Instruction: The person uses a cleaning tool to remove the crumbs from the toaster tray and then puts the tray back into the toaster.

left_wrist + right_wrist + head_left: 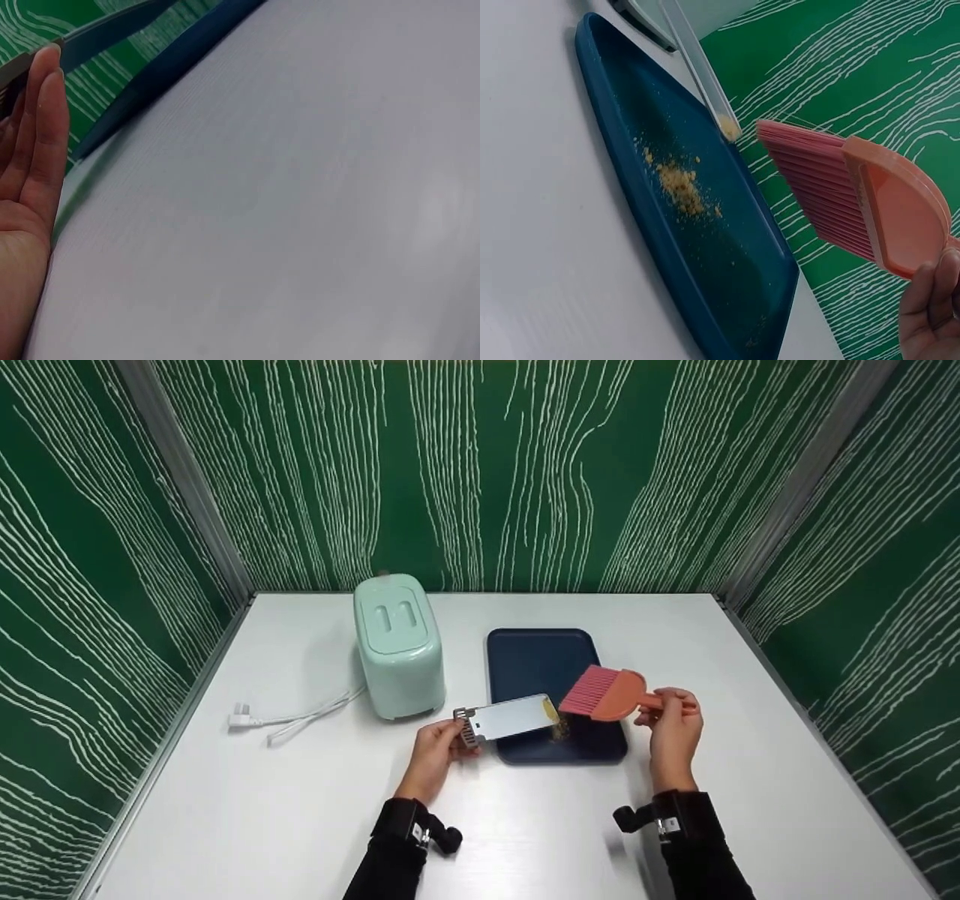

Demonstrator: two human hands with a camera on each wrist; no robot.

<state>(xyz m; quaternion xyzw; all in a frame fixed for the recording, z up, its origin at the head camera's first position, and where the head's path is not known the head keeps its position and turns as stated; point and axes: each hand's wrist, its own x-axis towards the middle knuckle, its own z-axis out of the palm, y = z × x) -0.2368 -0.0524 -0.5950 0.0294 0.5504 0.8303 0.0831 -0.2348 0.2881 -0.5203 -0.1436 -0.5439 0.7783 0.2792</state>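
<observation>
My left hand (429, 761) grips the grey slotted end of a flat metal crumb tray (514, 718). The crumb tray's far end hangs over a dark blue tray (525, 660), with yellowish crumbs (550, 709) at its edge. Below that edge, more crumbs (681, 191) are scattered on the blue tray. With its fingers round the handle, my right hand (675, 735) holds an orange brush (619, 695) with pink bristles above the tray's right side. In the right wrist view the bristles are apart from the crumb tray's tip. Only part of my left hand (34, 165) shows in the left wrist view.
A mint-green toaster (405, 675) stands left of the blue tray, its top covered by a lid. A white cord with a plug (241, 718) lies to its left. Green walls with white lines enclose the white table (525, 832) at the back and sides.
</observation>
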